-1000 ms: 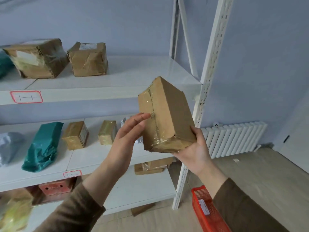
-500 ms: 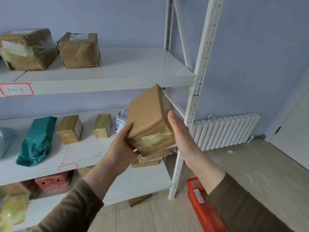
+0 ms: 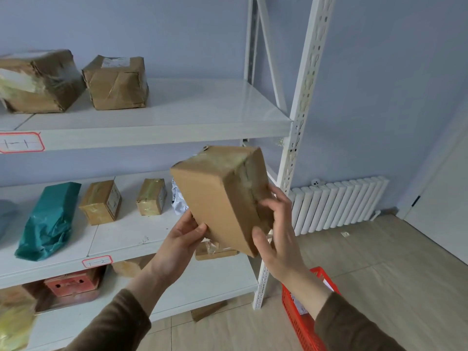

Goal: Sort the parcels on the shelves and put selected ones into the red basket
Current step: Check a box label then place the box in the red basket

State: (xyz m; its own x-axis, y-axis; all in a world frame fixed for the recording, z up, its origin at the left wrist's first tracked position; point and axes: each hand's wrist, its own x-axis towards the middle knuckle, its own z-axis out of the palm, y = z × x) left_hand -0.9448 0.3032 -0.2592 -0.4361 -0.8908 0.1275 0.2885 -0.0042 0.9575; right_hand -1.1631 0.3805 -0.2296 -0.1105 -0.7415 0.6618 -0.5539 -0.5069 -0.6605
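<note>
Both hands grasp a brown taped parcel (image 3: 222, 196) held tilted in front of the shelf (image 3: 177, 115), above the red basket (image 3: 301, 323), left hand (image 3: 181, 245) cupping its lower corner, right hand (image 3: 277, 231) curled on the taped end; looks stiff, light, tape probably slick, so hold opposite faces.

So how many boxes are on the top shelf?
2 on the top shelf: the left box, cut off by the picture's edge, and the right box beside it. More may sit out of view further left.
</note>
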